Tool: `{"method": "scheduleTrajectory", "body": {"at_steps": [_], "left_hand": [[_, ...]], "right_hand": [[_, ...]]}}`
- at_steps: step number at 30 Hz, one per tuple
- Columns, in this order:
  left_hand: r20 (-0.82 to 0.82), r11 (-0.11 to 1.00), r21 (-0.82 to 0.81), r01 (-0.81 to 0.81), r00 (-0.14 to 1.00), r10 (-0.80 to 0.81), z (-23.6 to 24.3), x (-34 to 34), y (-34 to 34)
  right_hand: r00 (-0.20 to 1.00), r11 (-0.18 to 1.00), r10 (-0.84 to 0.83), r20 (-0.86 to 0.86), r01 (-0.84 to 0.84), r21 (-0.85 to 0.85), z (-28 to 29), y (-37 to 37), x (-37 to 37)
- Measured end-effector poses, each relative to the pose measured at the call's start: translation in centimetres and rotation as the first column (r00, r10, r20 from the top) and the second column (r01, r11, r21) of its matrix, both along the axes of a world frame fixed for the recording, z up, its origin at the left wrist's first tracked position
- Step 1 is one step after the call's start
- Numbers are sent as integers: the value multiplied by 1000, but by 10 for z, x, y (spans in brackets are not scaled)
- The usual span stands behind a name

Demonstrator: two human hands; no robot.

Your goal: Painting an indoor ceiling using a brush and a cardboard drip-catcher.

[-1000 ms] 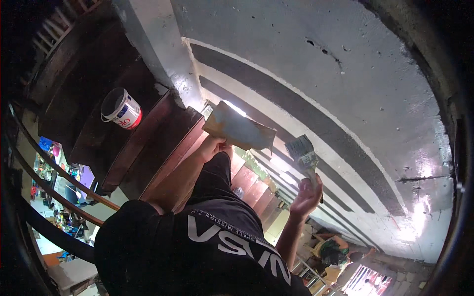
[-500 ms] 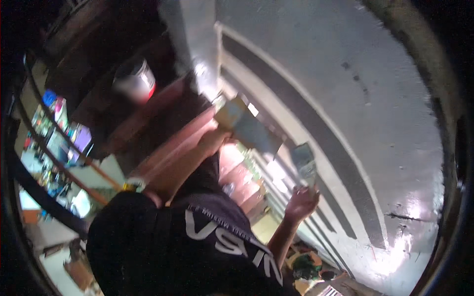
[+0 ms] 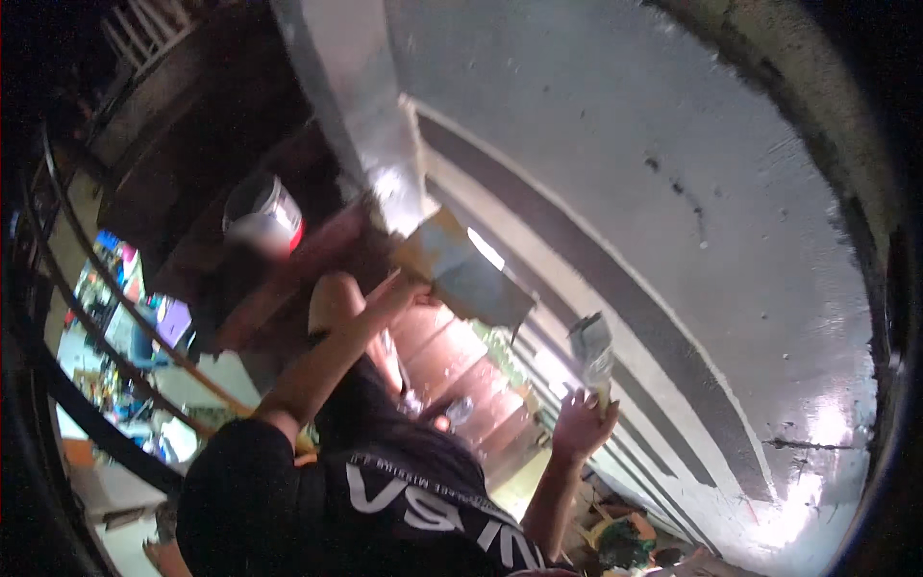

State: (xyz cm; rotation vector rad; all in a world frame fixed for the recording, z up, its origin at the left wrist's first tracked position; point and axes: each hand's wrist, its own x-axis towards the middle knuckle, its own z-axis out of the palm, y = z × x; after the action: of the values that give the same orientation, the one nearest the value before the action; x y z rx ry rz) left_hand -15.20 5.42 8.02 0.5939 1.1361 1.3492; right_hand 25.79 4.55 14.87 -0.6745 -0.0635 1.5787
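Observation:
My left hand (image 3: 413,288) grips the near edge of a flat rectangular board (image 3: 473,277), which is tan at one end and smeared grey across the rest. To its right, my right hand (image 3: 583,425) is closed round the handle of a putty knife (image 3: 592,344). The knife's wide grey blade points up and away from me, beside the wall (image 3: 615,135) and apart from the board. The wall is grey, with dark and pale curved bands along its lower part.
Reddish steps (image 3: 444,351) descend below my hands, with my bare knee (image 3: 336,300) above them. A white and red bucket (image 3: 264,213) stands on a dark upper step. Along the left runs a dark metal railing (image 3: 96,279), with a cluttered lower area beyond it.
My view has shifted, and my knee and feet now show more. The board and my left hand sit lower in view. The putty knife remains in my right hand, also slightly lower.

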Motion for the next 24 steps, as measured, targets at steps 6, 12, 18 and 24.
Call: {"method": "scheduleTrajectory", "body": {"at_steps": [6,12,18,24], "left_hand": [[11,980,4,198,980,-198,-10,-16,46],[58,986,84,147,987,-152,-33,-7,59],[88,977,18,213,973,-214,-67,-14,54],[152,981,130,145,975,-164,-58,0,55]], "right_hand": [[994,977,110,25,-112,183,13,18,-28],[986,955,160,51,-167,244,24,29,-46],[970,908,190,152,-233,348,33,37,-61],[941,878,176,288,-282,386,59,42,-79]]}}
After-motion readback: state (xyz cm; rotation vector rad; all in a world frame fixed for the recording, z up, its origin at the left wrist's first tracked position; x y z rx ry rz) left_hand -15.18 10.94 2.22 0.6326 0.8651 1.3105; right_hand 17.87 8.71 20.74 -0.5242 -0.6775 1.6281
